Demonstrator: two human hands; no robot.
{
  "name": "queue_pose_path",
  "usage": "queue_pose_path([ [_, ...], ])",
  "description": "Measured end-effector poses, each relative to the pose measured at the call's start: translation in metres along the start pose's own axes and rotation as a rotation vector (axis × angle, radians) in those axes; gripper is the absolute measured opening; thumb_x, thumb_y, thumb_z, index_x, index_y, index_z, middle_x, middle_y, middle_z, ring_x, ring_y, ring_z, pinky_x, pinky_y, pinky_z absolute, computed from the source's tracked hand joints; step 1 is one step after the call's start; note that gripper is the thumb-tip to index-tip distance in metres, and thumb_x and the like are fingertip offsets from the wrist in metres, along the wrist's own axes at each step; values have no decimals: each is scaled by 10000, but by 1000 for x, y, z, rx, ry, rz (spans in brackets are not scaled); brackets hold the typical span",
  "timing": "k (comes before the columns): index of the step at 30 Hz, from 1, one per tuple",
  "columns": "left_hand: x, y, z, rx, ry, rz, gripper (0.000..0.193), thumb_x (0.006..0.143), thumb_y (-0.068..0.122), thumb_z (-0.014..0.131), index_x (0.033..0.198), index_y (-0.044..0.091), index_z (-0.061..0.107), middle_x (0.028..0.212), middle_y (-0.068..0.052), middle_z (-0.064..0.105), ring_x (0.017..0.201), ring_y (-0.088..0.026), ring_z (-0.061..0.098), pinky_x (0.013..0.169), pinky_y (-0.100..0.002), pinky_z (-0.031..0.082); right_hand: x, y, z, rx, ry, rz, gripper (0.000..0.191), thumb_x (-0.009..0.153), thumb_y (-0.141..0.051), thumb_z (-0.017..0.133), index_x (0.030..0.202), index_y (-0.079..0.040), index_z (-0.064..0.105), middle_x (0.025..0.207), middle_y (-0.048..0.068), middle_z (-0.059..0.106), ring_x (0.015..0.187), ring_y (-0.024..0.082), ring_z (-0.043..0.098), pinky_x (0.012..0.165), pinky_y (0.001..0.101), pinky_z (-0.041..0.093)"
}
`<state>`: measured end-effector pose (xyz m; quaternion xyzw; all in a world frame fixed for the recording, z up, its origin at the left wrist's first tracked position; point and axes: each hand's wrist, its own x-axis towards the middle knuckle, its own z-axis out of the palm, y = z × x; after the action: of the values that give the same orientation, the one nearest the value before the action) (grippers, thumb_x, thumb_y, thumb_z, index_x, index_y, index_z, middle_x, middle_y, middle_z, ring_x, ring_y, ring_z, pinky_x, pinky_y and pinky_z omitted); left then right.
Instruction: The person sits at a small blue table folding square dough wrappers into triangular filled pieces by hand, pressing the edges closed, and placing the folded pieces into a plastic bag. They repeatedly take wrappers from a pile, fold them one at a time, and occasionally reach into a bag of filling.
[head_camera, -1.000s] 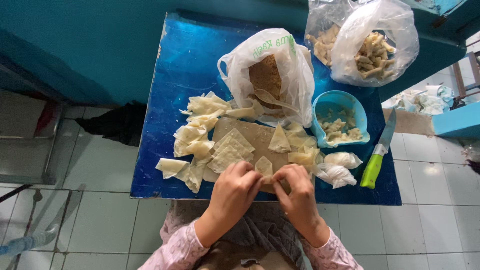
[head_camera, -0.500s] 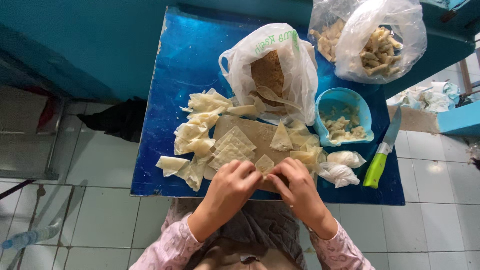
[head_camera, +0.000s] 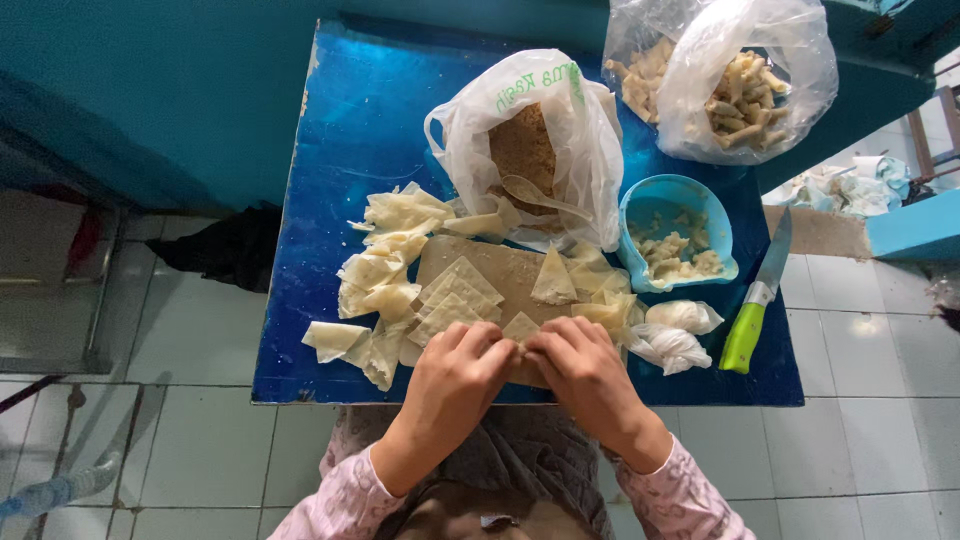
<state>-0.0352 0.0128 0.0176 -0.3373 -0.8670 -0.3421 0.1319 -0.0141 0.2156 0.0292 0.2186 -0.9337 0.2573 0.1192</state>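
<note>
Here, at the near edge of the blue surface (head_camera: 330, 150), the left hand (head_camera: 455, 375) and right hand (head_camera: 585, 375) together pinch a small dough wrapper (head_camera: 520, 328) over the wooden board (head_camera: 505, 270).

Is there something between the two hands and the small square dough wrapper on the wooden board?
Nothing visible. The left hand and the right hand already touch the small pale square dough wrapper at the near edge of the brown wooden cutting board.
</note>
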Motion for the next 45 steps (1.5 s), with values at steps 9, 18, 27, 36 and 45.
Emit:
queue_pose_path([
  [9, 18, -19, 5, 22, -233, -70, 112, 878, 155, 686, 972, 94, 681, 999, -85, 625, 985, -296, 597, 839, -409, 497, 4, 0, 6, -45, 98, -43, 185, 839, -58, 690, 1023, -57, 689, 1025, 88, 665, 990, 306, 634, 870, 416, 477],
  [18, 24, -6, -8, -211, 66, -55, 440, 751, 87, 761, 1160, 10, 619, 1092, -160, 670, 1026, -343, 618, 892, -444, 496, 13, 9, -2, 6, -71, -33, 209, 833, -117, 699, 1034, -62, 678, 1059, 92, 663, 1025, 310, 622, 874, 415, 446],
  [27, 0, -3, 13, 3, 30, 1, 290, 866, 111, 663, 1151, 63, 669, 1106, -61, 703, 1051, -260, 638, 914, -404, 468, -2, 0, 2, -31, -21, 72, 213, 840, -94, 693, 1051, -69, 691, 1059, 63, 673, 993, 270, 637, 866, 406, 445],
  [36, -12, 2, 22, 440, 10, 55, 436, 890, 165, 603, 1311, 59, 648, 1477, -80, 545, 1358, -232, 470, 1100, -393, 340, -8, -14, 7, -310, 142, -13, 405, 796, -109, 697, 1196, -40, 702, 1177, 96, 657, 1085, 291, 623, 920, 416, 430],
  [45, -2, 1, 13, 429, 68, -75, 450, 961, 155, 589, 1403, 76, 609, 1615, -82, 413, 1534, -283, 279, 1254, -475, 149, 8, -8, 6, -273, 143, -33, 294, 852, -126, 692, 1143, -89, 722, 1131, 63, 678, 1118, 263, 622, 942, 406, 430],
])
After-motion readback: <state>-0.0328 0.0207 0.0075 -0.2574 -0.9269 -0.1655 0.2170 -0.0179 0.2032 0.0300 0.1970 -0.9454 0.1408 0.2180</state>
